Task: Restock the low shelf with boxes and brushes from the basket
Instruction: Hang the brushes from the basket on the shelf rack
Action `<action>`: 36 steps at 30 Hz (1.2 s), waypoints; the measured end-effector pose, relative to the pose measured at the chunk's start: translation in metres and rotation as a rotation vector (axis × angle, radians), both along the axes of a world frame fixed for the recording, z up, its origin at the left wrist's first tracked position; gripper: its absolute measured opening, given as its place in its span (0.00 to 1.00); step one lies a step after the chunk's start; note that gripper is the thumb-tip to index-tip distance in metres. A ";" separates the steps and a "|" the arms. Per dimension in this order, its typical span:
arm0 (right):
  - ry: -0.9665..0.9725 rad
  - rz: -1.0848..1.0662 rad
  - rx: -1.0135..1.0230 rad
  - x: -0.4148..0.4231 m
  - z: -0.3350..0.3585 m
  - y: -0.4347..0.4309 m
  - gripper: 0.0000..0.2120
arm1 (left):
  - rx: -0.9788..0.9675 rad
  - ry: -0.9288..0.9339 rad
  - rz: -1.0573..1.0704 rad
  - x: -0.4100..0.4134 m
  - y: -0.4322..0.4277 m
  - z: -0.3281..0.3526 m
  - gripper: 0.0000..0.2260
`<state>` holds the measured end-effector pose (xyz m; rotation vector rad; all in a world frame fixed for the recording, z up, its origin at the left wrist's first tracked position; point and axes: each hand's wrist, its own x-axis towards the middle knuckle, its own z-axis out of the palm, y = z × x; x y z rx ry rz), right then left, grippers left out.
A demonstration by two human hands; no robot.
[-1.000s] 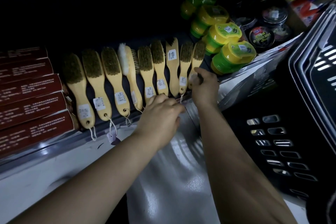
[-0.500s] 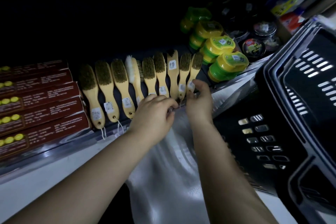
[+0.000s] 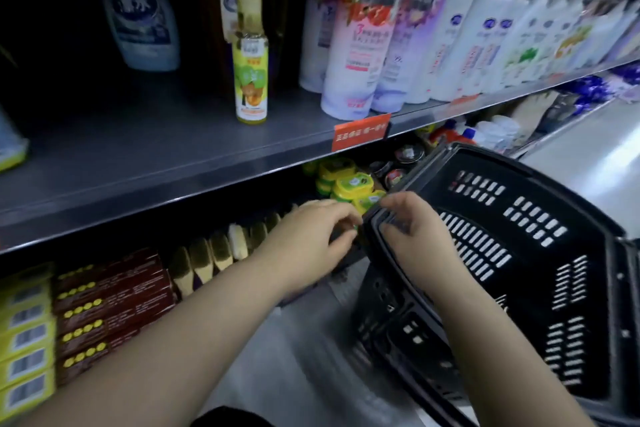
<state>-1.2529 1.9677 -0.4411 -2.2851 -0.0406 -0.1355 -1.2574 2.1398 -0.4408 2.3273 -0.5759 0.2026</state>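
The black plastic basket (image 3: 540, 288) stands tilted at the right, against the low shelf; its inside looks bare where I can see it. My right hand (image 3: 412, 232) grips the basket's near rim and folded handle, fingers curled over the top. Just left of that rim, my left hand (image 3: 311, 243) hovers with loosely curled fingers and nothing visible in it. Wooden-handled brushes (image 3: 221, 253) lie in a row on the low shelf, partly hidden behind my left hand. Dark red boxes (image 3: 114, 295) are stacked to their left.
Yellow boxes (image 3: 24, 326) sit at the far left. Green and yellow tubs (image 3: 349, 184) and dark round tins (image 3: 398, 173) fill the low shelf's right end. The grey upper shelf (image 3: 173, 156) juts out above, carrying bottles (image 3: 360, 45) and a red price tag (image 3: 362, 132).
The view has tilted up and now shows the upper shelf. Both hands have left the brush handles and moved right; my right hand has taken hold of the basket rim.
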 end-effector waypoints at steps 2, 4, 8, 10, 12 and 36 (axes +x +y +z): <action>0.077 -0.029 -0.070 -0.008 -0.006 -0.033 0.11 | 0.117 0.011 -0.075 0.004 -0.027 0.006 0.11; 0.227 -0.032 -0.114 -0.020 -0.018 -0.065 0.07 | 0.291 0.038 -0.144 0.008 -0.054 0.002 0.15; 0.619 0.045 -0.193 -0.035 -0.048 -0.106 0.07 | 0.556 0.090 -0.221 0.006 -0.088 -0.017 0.15; 0.706 0.018 -0.243 -0.038 -0.057 -0.118 0.12 | 0.579 0.066 -0.198 0.002 -0.093 -0.023 0.13; 0.758 0.024 -0.266 -0.042 -0.059 -0.125 0.13 | 0.596 0.069 -0.223 -0.003 -0.095 -0.022 0.10; 0.974 0.024 -0.562 0.017 -0.265 -0.127 0.30 | 0.464 0.269 -0.236 -0.018 -0.090 -0.044 0.11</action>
